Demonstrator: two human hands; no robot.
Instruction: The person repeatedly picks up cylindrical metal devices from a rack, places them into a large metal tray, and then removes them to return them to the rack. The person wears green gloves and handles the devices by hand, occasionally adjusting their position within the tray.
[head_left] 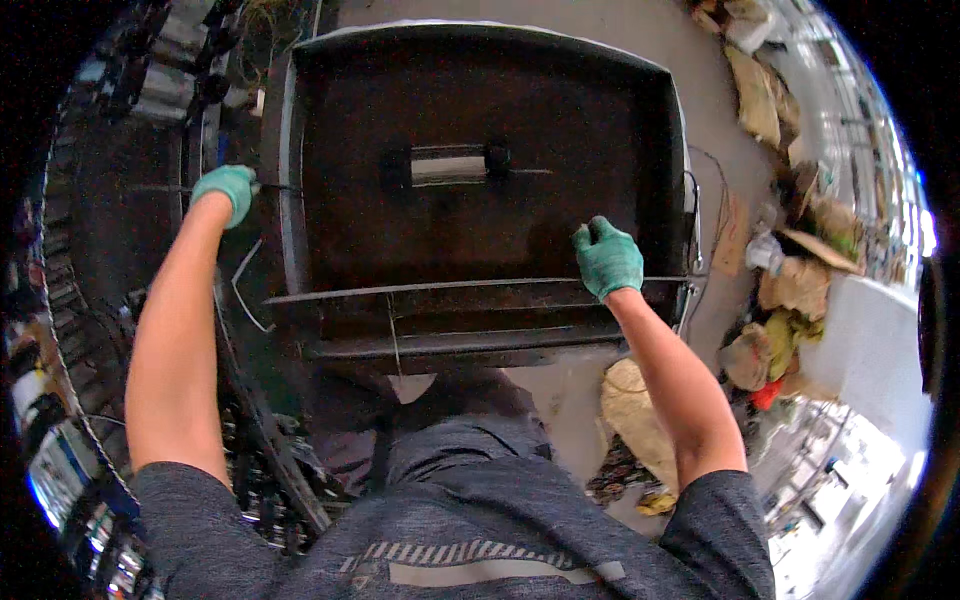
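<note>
My left hand (pixel 228 193), in a green glove, is closed round a thin dark rod at the left side of a large dark metal bin (pixel 678 130). The rod's end reaches toward the bin's left wall. Over the bin's near right part hovers my right hand (pixel 610 262), also green-gloved, its fingers loosely bent and slightly apart, with nothing visible in them. Inside the bin, left of that hand, is a shiny roller (pixel 448 168) with black ends and a thin shaft sticking out to the right.
A metal bar (pixel 460 288) crosses the bin's near side. Dark machinery or racks (pixel 165 95) stand at the left. Crumpled sacks and cardboard (pixel 800 285) lie along the right beside a pale panel (pixel 865 340). A yellowish sack (pixel 640 415) lies on the floor near my right arm.
</note>
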